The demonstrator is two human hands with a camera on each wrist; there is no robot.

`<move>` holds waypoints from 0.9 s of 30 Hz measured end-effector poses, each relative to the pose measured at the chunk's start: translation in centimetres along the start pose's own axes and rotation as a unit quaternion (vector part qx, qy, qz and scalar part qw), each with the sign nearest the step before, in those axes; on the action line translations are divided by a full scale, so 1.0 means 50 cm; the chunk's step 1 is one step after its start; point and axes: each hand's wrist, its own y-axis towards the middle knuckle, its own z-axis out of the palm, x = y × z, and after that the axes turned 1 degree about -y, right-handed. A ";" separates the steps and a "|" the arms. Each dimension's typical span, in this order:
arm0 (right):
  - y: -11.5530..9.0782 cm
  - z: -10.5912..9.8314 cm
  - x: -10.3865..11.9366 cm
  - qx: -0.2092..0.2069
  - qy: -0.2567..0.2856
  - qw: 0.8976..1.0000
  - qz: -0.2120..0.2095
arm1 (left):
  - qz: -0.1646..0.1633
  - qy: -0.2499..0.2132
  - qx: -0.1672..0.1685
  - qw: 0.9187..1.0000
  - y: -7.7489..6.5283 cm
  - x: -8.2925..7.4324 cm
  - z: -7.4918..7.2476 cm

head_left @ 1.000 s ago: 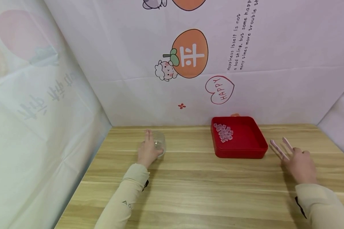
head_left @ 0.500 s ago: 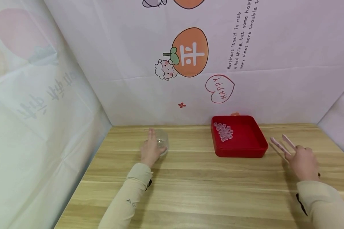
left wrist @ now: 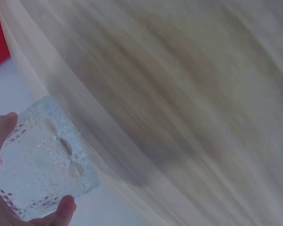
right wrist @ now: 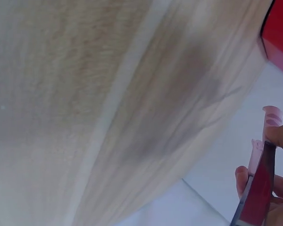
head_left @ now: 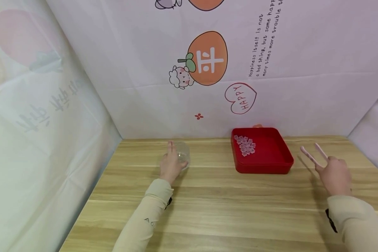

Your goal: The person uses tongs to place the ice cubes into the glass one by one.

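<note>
A clear patterned glass (left wrist: 47, 150) is in my left hand (head_left: 171, 165), thumb on one side and fingers on the other. In the head view the glass (head_left: 183, 154) is at the left of the table, partly hidden by the hand. My right hand (head_left: 335, 175) grips pink tongs (head_left: 310, 155), whose two arms stand apart with nothing between the tips. The tongs (right wrist: 257, 188) point away from the hand in the right wrist view. Between the hands, a red square tray (head_left: 271, 168) holds several small clear cubes (head_left: 245, 145) at its left side.
The wood-grain table (head_left: 220, 210) reaches back to a white printed cloth (head_left: 145, 105). Another cloth hangs along the left side (head_left: 50, 157). A small orange piece (head_left: 257, 126) shows behind the tray.
My left hand and the glass have shifted to the right. The right hand has lifted the tongs slightly, up and to the right. The tray and cubes stay in place.
</note>
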 end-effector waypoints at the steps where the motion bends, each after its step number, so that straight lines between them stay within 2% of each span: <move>1: 0.001 -0.001 0.003 -0.005 0.002 1.000 0.001 | 0.001 0.001 -0.003 1.000 0.000 -0.001 0.001; 5: 0.006 -0.005 0.015 -0.018 0.002 1.000 -0.002 | 0.007 0.007 -0.015 1.000 -0.002 -0.009 0.004; 11: 0.016 -0.011 0.043 -0.017 0.004 1.000 -0.004 | 0.005 0.000 -0.025 1.000 -0.001 -0.020 0.014; 20: 0.026 -0.003 0.088 -0.028 0.008 0.998 -0.050 | 0.005 -0.011 -0.026 1.000 0.002 -0.040 0.029; 27: 0.034 0.000 0.121 -0.002 0.014 0.998 -0.069 | 0.008 -0.008 -0.030 0.999 0.007 -0.055 0.035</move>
